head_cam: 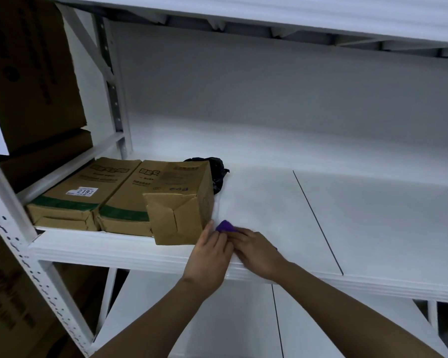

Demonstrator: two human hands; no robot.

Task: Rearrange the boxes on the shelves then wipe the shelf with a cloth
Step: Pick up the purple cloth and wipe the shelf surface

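Both forearms reaching up from the lower edge toward the front lip of the middle shelf (pixel 373 228). Left hand (pixel 210 254) just right of the upright box, fingers extended toward the purple cloth (pixel 225 226), thumb tip touching the box's lower right corner. Right hand (pixel 256 251) lying flat over the cloth, fingers pointing left and pressing it onto the shelf; only a purple corner showing past the fingertips, plus a sliver at the right edge of the hand. Both hands side by side, touching at the fingers, neither curled into a fist.

White metal shelving all around: a shelf overhead, the middle shelf made of white panels with a dark seam running front to back, another white shelf below. Perforated white upright post (pixel 23 259) at left. Large brown cartons (pixel 34 73) stacked in the neighbouring bay at far left.

On the left end of the middle shelf, two flat brown boxes (pixel 93 197) lying side by side, one bearing a label reading 2193. Just right of them, a smaller upright box (pixel 179 215) with folded flaps facing forward. Behind it, a crumpled black plastic bag (pixel 215 169).
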